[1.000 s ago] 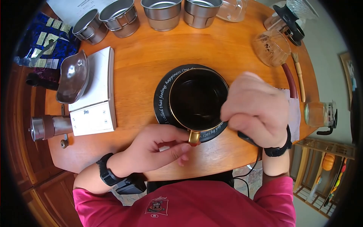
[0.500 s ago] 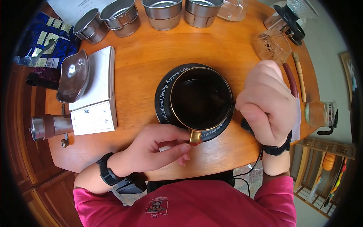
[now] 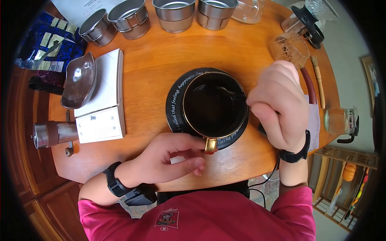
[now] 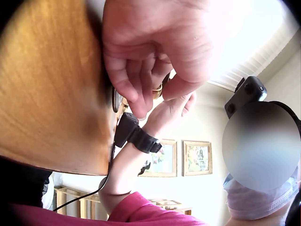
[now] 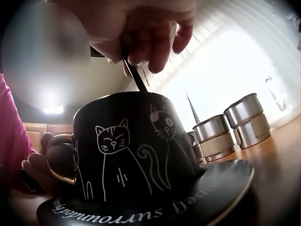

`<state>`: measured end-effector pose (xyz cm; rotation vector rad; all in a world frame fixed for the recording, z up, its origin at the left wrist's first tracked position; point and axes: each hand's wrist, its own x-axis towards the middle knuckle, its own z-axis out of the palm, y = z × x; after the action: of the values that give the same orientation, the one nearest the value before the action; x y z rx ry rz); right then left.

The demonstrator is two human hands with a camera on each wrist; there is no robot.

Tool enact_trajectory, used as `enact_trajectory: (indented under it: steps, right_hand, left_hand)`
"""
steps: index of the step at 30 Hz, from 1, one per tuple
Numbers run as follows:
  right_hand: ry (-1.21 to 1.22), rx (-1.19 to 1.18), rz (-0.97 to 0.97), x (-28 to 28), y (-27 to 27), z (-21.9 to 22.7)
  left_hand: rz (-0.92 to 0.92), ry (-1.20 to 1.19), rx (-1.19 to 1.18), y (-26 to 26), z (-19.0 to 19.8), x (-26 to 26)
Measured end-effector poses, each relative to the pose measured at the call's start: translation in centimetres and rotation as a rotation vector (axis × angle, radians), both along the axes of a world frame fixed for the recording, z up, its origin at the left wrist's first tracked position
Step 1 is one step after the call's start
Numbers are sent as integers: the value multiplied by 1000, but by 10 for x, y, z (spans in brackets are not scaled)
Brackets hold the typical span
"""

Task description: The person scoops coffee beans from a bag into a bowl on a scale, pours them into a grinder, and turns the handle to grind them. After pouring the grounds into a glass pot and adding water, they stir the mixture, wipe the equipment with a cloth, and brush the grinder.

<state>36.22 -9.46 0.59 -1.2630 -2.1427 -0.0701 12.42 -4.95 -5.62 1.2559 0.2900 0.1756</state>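
A black cup point(image 5: 127, 146) with white cat drawings and a gold rim stands on a black saucer point(image 3: 174, 105) with white lettering; dark liquid is inside. My left hand point(image 3: 167, 157) pinches the cup's gold handle point(image 3: 210, 146) on the near side. Above the cup's right rim, my right hand point(image 3: 281, 105) grips a thin dark utensil point(image 5: 136, 77), which slants down into the cup in the right wrist view. Its lower end is hidden in the cup.
A white scale point(image 3: 100, 124) with a glossy dish point(image 3: 79, 82) lies left. Several metal cups point(image 3: 173, 16) line the back. Right are a glass vessel point(image 3: 290, 50) with a brown handle, a brush point(image 3: 319, 82), a cloth point(image 3: 313, 124) and a glass pot point(image 3: 339, 121).
My right hand has moved up and to the right from its place a second ago, with a slight shift back left lately. My left hand stays on the handle; cup and saucer sit slightly further right.
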Motion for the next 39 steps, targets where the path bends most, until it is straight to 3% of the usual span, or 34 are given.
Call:
enact_trajectory:
  steps: [3,7,18,23,28,33,37,39]
  right_hand:
    - [200,-120,121,1,-4,1]
    - [265,-145,218,-9,2,-8]
    - [89,20,0,1,0,0]
    - [422,-227,187,-2,1,-4]
    - [310,-155,174,-3,5,-10]
    - [37,12,-67,0,2,-2]
    - [94,-63,-38,2,-4,3]
    - [261,-157,139,1,-3,0]
  left_hand:
    - [-9,16,12,1,2,0]
    - [-20,23,2,2,4,1]
    - [-6,5,-37,1,3,0]
    - [-6,15,-39,1,4,1]
    - [-21,22,-27,2,4,0]
    - [-38,-12,-24,3,2,-1]
    - [-46,-30,29,1,0,0]
    - [-75,-78,15,-2,-3,1]
